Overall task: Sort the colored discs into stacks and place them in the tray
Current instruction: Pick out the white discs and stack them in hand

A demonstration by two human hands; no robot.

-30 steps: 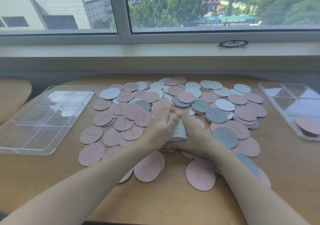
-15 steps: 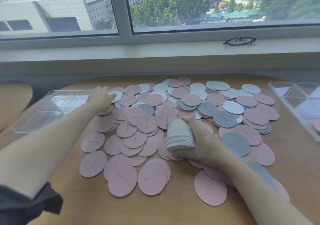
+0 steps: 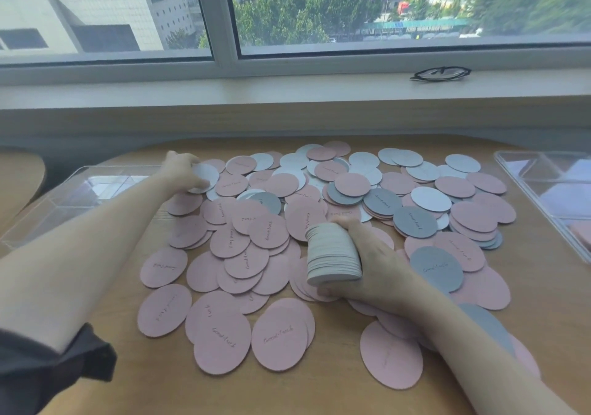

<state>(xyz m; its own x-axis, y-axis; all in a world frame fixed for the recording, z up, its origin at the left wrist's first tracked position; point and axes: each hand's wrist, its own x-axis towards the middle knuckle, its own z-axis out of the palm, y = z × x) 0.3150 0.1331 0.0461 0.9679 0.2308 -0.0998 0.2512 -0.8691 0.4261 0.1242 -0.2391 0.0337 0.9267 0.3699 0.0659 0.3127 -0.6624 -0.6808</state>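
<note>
Centrally, a tall stack of pale white card discs [image 3: 332, 254] stands on the spread of loose pink, grey and white round card discs [image 3: 271, 232] covering the wooden table [image 3: 319, 392]; the right hand [image 3: 374, 264] grips it, fingers curled round its far side; the left hand [image 3: 182, 171] pinches a single white disc [image 3: 204, 176] at the pile's far-left edge, just beside the clear plastic compartment tray [image 3: 80, 197]; another clear tray [image 3: 550, 187] sits at right.

Pink, grey and white discs on a tan wood worktop [image 3: 335, 392]

Pink discs [image 3: 220, 344] with dark script dominate; grey discs [image 3: 436, 269] carry the same script; white discs [image 3: 430, 199] look plain. The stack [image 3: 332, 254] is pale grey-white, the trays [image 3: 96, 191] clear, the sleeve [image 3: 48, 373] black.
</note>
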